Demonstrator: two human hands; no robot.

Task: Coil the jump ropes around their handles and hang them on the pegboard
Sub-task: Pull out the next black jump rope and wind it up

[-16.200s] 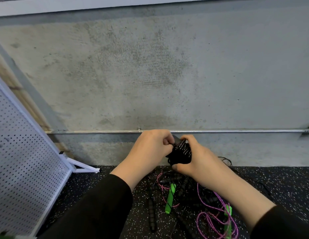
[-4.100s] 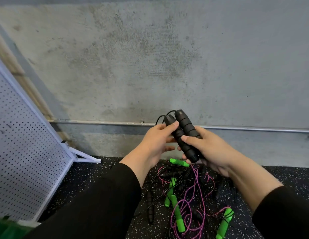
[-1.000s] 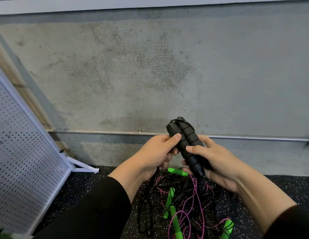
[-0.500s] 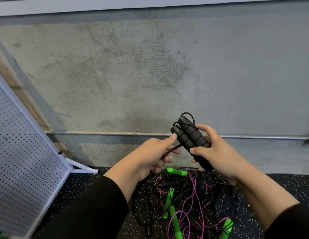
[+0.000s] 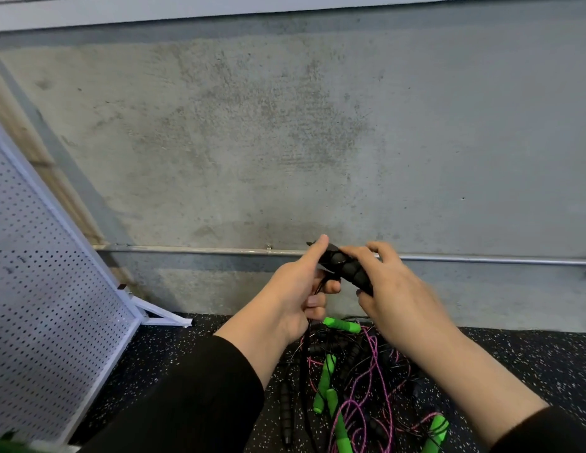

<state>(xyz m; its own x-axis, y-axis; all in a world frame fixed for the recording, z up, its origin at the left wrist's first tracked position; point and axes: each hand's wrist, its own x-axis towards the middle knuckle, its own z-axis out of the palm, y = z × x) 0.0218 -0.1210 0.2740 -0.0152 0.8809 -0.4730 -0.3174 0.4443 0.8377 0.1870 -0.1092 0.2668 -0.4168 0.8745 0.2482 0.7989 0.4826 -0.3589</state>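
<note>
Black ribbed handles (image 5: 349, 269) gripped by right hand (image 5: 396, 295) | left hand (image 5: 298, 289) pinches cord (image 5: 320, 284)

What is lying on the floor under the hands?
A tangled pile of jump ropes lies on the speckled black floor: green handles, black handles and pink cord. The left hand, right hand and forearms cover parts of the pile, so no count is possible.

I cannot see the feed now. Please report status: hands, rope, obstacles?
Right hand grips black handles. Left hand holds black cord beside them. Pegboard at left, tangled ropes on floor below.
</note>
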